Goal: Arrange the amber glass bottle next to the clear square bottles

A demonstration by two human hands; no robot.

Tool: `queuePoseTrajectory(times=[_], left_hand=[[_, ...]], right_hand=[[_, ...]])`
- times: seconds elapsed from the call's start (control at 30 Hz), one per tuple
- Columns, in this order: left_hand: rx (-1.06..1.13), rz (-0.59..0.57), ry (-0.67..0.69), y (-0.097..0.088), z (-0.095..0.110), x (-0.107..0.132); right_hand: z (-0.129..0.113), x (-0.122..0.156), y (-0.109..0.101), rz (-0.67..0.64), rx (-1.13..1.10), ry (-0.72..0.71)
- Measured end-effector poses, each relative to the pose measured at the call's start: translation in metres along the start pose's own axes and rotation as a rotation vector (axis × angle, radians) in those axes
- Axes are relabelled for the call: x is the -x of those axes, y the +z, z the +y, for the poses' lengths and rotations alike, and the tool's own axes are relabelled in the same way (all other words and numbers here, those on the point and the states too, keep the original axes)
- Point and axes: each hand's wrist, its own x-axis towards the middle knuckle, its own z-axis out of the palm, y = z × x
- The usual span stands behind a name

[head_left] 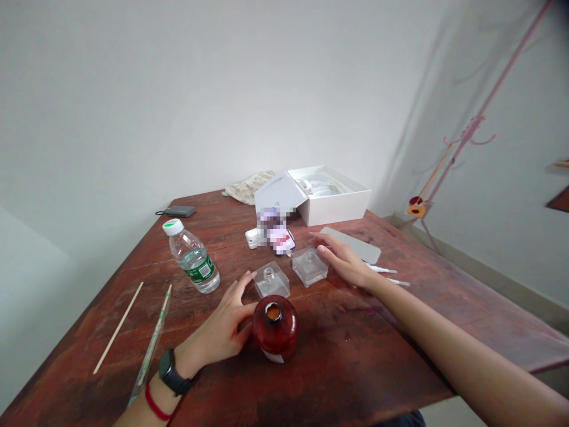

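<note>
Near the table's front stands an amber glass bottle [276, 338], upright and uncapped. Behind it are two square clear glass bottles with open necks, the left one [272, 281] and the right one [310, 267]. My left hand [233, 317] has its fingers spread, with the fingertips at the left clear bottle and the thumb beside the amber bottle; whether it presses on either I cannot tell. My right hand [342, 259] lies along the right side of the other clear bottle, fingers stretched out and thumb near its neck. Neither hand holds anything.
A water bottle [195, 264], a bare stick [118, 327] and a wrapped stick [153, 338] are at left. Farther back are a white box [338, 207], a cloth [249, 187], a power bank [182, 211] and a white case [251, 238]. White-tipped droppers [386, 276] and a grey slab [355, 242] lie at right.
</note>
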Motion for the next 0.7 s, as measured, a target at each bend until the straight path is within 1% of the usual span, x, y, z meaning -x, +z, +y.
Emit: queuePoseTrajectory(times=[0.1, 0.3, 0.47, 0.7], left_hand=[[-0.017, 0.006, 0.001, 0.002, -0.002, -0.001], [-0.037, 0.104, -0.045, 0.003, -0.008, -0.002], [-0.043, 0.138, -0.067, 0.002, -0.012, -0.001], [-0.064, 0.200, -0.115, 0.014, -0.028, 0.000]], right_hand=[[-0.001, 0.000, -0.001, -0.005, 0.001, -0.004], [-0.002, 0.000, -0.001, -0.009, 0.002, -0.005], [-0.002, 0.001, 0.000, -0.012, 0.003, -0.007], [0.000, 0.000, 0.001, -0.009, -0.002, -0.008]])
